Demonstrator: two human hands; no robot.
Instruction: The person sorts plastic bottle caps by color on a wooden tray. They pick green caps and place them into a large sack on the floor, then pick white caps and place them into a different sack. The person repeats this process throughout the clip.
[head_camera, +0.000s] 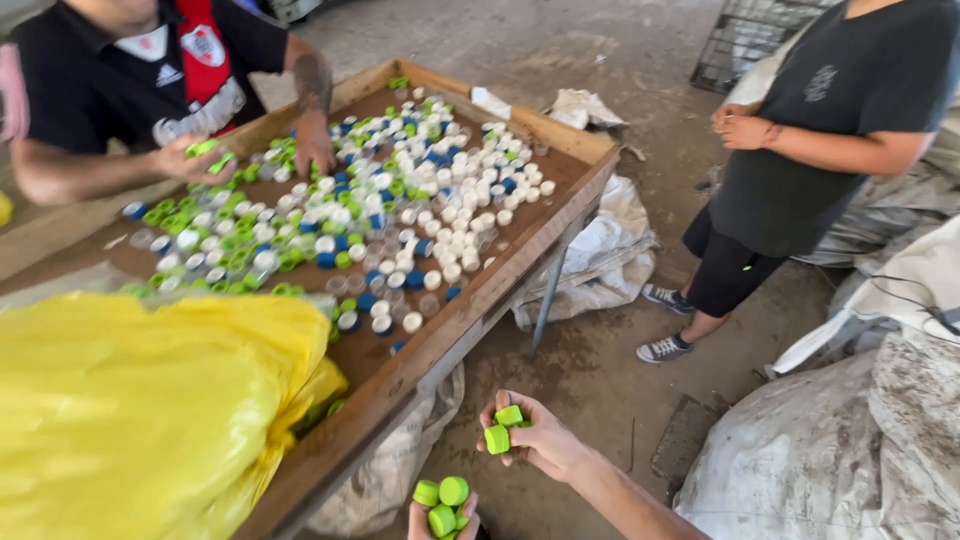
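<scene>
Soft, even daylight w/ no hard shadows or glare, brightest on the far concrete floor (560, 40), while the whole pic is slightly soft, the near-left yellow bag (140, 410) is out of focus & wide-angle distortion bends the table (450, 330) edges.

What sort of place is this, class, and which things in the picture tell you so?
Probably a recycling sorting yard or shed. A wooden tray table is heaped with loose bottle caps, big sacks lie on a dirt floor, and both hands hold green caps.
</scene>
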